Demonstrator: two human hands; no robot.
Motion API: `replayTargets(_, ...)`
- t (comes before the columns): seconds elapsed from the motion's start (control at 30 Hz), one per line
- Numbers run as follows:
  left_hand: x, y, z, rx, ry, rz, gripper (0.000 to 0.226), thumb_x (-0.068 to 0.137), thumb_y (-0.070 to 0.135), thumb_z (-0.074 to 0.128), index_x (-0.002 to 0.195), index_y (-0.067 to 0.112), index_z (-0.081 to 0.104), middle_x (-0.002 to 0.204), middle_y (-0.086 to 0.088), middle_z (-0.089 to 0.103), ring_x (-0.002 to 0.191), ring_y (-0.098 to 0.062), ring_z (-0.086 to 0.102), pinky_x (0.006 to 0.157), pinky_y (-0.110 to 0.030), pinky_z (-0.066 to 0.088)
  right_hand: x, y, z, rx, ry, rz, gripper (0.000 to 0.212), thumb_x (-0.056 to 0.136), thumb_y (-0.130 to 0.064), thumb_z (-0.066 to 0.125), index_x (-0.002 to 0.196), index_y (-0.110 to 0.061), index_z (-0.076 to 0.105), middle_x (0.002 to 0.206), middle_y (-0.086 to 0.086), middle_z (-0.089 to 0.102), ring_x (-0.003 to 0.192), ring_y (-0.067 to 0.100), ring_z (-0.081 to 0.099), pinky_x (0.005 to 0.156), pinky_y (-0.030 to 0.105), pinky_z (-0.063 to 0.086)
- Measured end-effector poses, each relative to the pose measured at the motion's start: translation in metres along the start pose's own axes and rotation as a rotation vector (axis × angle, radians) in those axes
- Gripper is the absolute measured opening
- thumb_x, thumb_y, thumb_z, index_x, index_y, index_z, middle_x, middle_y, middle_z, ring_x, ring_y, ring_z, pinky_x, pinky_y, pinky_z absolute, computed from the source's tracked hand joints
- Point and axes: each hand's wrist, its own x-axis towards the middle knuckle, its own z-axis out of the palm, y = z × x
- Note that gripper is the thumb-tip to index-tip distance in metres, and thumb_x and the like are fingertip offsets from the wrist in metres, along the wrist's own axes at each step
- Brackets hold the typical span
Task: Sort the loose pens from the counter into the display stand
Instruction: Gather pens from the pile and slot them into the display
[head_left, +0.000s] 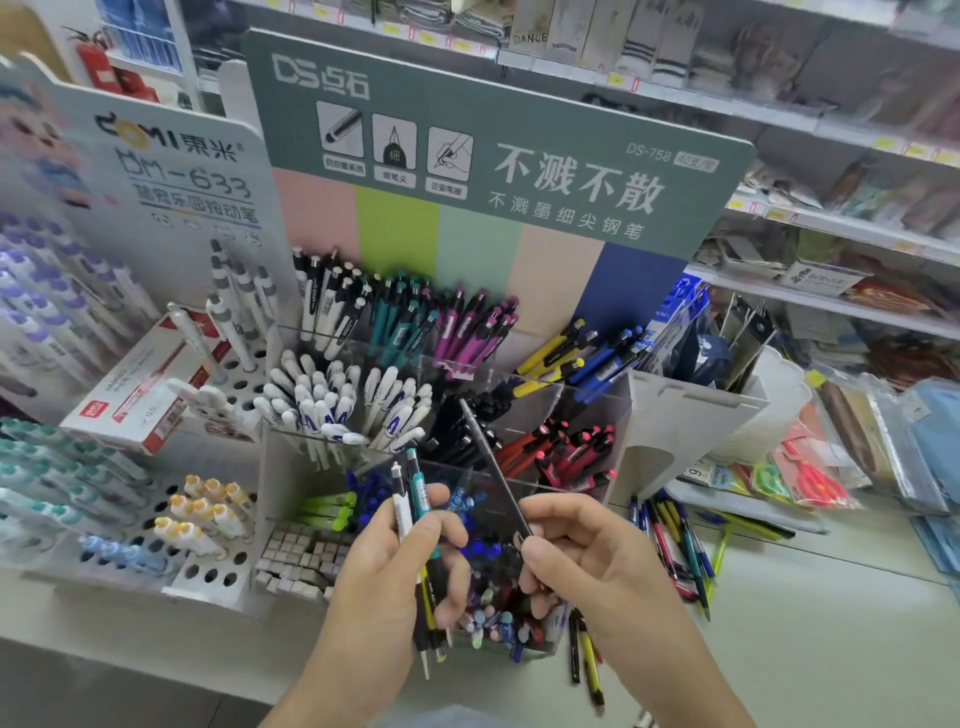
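Black pen (493, 467) pinched in your right hand (587, 561): drop it tip-down among the stand (644, 415) blacks, left hand (395, 561) gripping its bundle (415, 519).

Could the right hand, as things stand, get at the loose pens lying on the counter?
Probably yes: the loose pens lie unobstructed just beside the right hand, but it already pinches a dark pen.

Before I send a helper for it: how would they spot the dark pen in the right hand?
Find the green-headed pen stand. In front of it, the right hand pinches a dark pen. It is thin, held alone, slanting up-left; the left hand holds a bundle.
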Motion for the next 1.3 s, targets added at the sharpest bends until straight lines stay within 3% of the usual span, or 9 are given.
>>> replayTargets(0.07,0.001,0.002,-0.003,-0.007,0.031,0.009,0.019,0.102,0.010,0.046,0.118,0.004,0.055,0.073,-0.010,0.053,0.046,-0.022,0.034,0.035,-0.024,0.031,0.002,-0.007,0.000,-0.037,0.017,-0.039,0.020,0.089,0.005,0.068,0.096,-0.012,0.076,0.078,0.008,0.068,0.064,0.020,0.062,0.058,0.027,0.053)
replayTargets(0.17,-0.001,0.007,-0.007,-0.090,0.069,-0.001,0.026,0.099,0.015,0.049,0.121,0.003,0.057,0.075,-0.009,0.053,0.050,-0.020,0.040,0.037,-0.024,0.034,0.005,-0.019,-0.001,-0.168,0.250,-0.249,0.018,0.087,-0.002,0.073,0.085,-0.020,0.077,0.073,0.007,0.071,0.063,0.020,0.063,0.063,0.026,0.054)
replayTargets(0.27,-0.005,0.012,-0.011,-0.220,0.028,-0.046,0.028,0.098,0.003,0.047,0.124,0.000,0.057,0.079,-0.013,0.059,0.059,-0.024,0.054,0.045,-0.028,0.046,0.018,-0.031,0.007,-0.171,0.429,-0.497,0.022,0.084,-0.001,0.078,0.098,-0.016,0.071,0.085,0.006,0.075,0.074,0.021,0.072,0.071,0.027,0.058)
replayTargets(0.37,-0.010,0.015,-0.014,-0.238,-0.045,-0.083,0.033,0.093,0.002,0.049,0.126,0.001,0.056,0.088,-0.019,0.067,0.067,-0.030,0.064,0.056,-0.033,0.057,0.037,-0.038,0.020,-0.269,0.449,-0.670,0.042,0.082,-0.003,0.082,0.114,-0.016,0.058,0.090,0.000,0.077,0.081,0.019,0.074,0.075,0.029,0.059)
replayTargets(0.47,-0.014,0.017,-0.015,-0.155,-0.090,-0.100,0.040,0.087,0.012,0.055,0.126,0.004,0.056,0.104,-0.020,0.072,0.075,-0.034,0.070,0.059,-0.039,0.060,0.061,-0.034,0.031,-0.420,0.435,-0.814,0.054,0.084,-0.008,0.082,0.121,-0.024,0.047,0.091,-0.005,0.076,0.072,0.016,0.072,0.065,0.035,0.058)
replayTargets(0.73,-0.023,0.025,-0.024,-0.206,-0.110,-0.148,0.040,0.090,0.014,0.053,0.129,0.005,0.057,0.088,-0.024,0.065,0.063,-0.032,0.061,0.054,-0.038,0.056,0.074,-0.041,0.032,-0.534,0.434,-1.063,0.033,0.088,-0.017,0.081,0.112,-0.024,0.060,0.085,-0.002,0.071,0.057,0.017,0.068,0.052,0.036,0.057)
replayTargets(1.03,-0.029,0.030,-0.030,-0.219,-0.164,-0.155,0.040,0.086,0.003,0.056,0.126,-0.001,0.057,0.098,-0.026,0.069,0.071,-0.035,0.068,0.061,-0.040,0.061,0.093,-0.013,0.044,-1.041,0.274,-0.850,0.013,0.092,-0.028,0.074,0.095,-0.017,0.080,0.095,-0.004,0.062,0.065,0.009,0.055,0.063,0.031,0.053)
replayTargets(1.17,-0.030,0.031,-0.036,-0.162,-0.205,-0.168,0.035,0.093,0.009,0.055,0.126,-0.001,0.055,0.098,-0.024,0.068,0.061,-0.032,0.063,0.048,-0.034,0.053,0.067,-0.016,0.047,-0.877,0.273,-0.840,0.015,0.096,-0.024,0.068,0.108,-0.016,0.074,0.094,-0.006,0.052,0.066,0.012,0.052,0.063,0.018,0.044)
replayTargets(1.3,-0.027,0.023,-0.043,-0.059,-0.359,-0.193,0.039,0.095,0.020,0.063,0.127,0.000,0.056,0.100,-0.025,0.065,0.044,-0.022,0.052,0.041,-0.026,0.034,0.036,-0.020,0.053,-0.578,-0.086,-0.479,0.024,0.093,-0.036,0.064,0.116,-0.028,0.066,0.084,-0.007,0.064,0.073,0.015,0.063,0.066,0.024,0.052)
